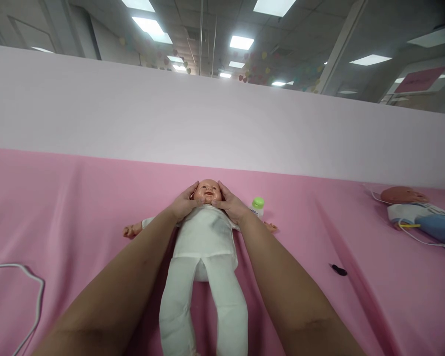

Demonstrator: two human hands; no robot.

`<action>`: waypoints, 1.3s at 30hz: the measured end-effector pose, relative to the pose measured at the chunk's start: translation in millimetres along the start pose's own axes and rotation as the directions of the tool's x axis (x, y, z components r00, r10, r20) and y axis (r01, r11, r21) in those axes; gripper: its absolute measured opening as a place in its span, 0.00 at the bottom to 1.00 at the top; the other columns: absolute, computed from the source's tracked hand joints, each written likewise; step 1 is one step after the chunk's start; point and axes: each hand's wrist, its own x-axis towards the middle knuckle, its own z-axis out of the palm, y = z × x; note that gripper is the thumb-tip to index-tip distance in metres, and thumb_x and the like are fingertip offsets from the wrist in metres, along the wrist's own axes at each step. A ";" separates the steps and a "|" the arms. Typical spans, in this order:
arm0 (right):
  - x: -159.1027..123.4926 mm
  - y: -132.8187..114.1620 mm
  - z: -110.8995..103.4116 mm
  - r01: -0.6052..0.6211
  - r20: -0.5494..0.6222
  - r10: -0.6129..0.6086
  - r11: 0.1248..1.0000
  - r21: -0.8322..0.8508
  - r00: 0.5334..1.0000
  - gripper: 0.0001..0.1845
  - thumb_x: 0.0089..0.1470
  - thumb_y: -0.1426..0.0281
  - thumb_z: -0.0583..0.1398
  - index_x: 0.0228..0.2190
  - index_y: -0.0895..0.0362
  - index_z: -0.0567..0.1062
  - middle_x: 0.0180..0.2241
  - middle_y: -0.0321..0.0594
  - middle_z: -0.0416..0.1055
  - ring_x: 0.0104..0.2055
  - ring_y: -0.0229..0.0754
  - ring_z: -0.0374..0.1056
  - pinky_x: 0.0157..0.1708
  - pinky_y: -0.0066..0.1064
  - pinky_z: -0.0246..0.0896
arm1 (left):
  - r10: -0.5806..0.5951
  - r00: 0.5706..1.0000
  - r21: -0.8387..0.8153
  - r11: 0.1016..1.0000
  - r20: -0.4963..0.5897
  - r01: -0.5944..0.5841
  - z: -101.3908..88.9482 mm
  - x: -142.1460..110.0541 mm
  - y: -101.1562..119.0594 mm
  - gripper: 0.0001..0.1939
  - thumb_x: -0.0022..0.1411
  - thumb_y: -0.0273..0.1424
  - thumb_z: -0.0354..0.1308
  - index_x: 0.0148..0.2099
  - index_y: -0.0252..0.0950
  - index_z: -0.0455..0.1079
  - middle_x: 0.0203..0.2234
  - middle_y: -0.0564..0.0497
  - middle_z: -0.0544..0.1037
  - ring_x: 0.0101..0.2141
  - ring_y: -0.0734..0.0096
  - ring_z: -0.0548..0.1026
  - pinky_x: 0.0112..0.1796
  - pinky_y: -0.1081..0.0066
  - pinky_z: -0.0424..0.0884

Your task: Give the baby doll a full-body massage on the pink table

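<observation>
The doll (pixel 204 232) lies on its back straight ahead of me, long axis running from its legs near my body to its head at the far end, and my left hand (pixel 183 203) and right hand (pixel 232 205) reach equally far, each grip spread and cupped against one side of the head, thumbs at the cheeks. It rests on a pink-draped bench (pixel 96 207) (a green-capped bottle (pixel 257 206) just beside my right hand, a second doll (pixel 419 212) well apart to the right), with a pale partition (pixel 133 109) behind and ceiling lights above.
</observation>
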 end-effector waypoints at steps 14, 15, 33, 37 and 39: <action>2.9 4.2 6.7 0.013 -0.113 -0.033 0.985 -0.174 0.993 0.67 0.44 0.54 0.77 0.73 0.46 0.48 0.71 0.43 0.59 0.70 0.52 0.60 0.69 0.47 0.56 | 0.034 0.999 0.006 0.999 -0.022 -0.034 2.8 3.2 -3.2 0.59 0.52 0.42 0.79 0.77 0.39 0.50 0.68 0.36 0.67 0.64 0.47 0.69 0.64 0.51 0.66; 3.5 4.3 7.9 0.012 -0.133 -0.038 0.981 -0.194 0.990 0.69 0.42 0.55 0.78 0.73 0.45 0.48 0.70 0.43 0.59 0.69 0.53 0.61 0.69 0.47 0.56 | 0.047 0.998 0.051 0.998 -0.041 -0.045 2.8 4.3 -4.6 0.61 0.51 0.41 0.79 0.77 0.38 0.49 0.68 0.36 0.66 0.65 0.46 0.68 0.64 0.52 0.66; 9.3 11.2 2.1 0.022 -0.047 -0.016 0.991 0.129 0.999 0.56 0.51 0.55 0.73 0.72 0.45 0.53 0.71 0.40 0.59 0.67 0.50 0.66 0.68 0.46 0.60 | -0.052 0.999 -0.203 0.978 -0.010 0.048 0.1 -0.8 -0.3 0.60 0.52 0.37 0.79 0.78 0.40 0.48 0.69 0.37 0.65 0.64 0.49 0.69 0.65 0.53 0.65; 6.4 5.9 7.5 0.034 -0.091 -0.028 0.997 0.063 0.995 0.55 0.51 0.52 0.73 0.72 0.45 0.55 0.72 0.40 0.55 0.69 0.52 0.62 0.68 0.47 0.59 | -0.067 0.997 -0.211 0.976 -0.024 0.060 0.3 0.2 -0.4 0.55 0.55 0.43 0.76 0.77 0.42 0.51 0.68 0.38 0.68 0.63 0.50 0.71 0.64 0.53 0.66; 5.1 4.1 9.6 0.053 -0.096 -0.055 0.998 -0.024 0.994 0.58 0.48 0.52 0.74 0.72 0.46 0.55 0.73 0.41 0.54 0.70 0.52 0.59 0.69 0.45 0.57 | -0.047 0.999 -0.165 0.985 -0.027 0.042 0.4 0.7 -1.6 0.55 0.57 0.45 0.75 0.77 0.41 0.51 0.68 0.37 0.67 0.63 0.49 0.71 0.63 0.53 0.67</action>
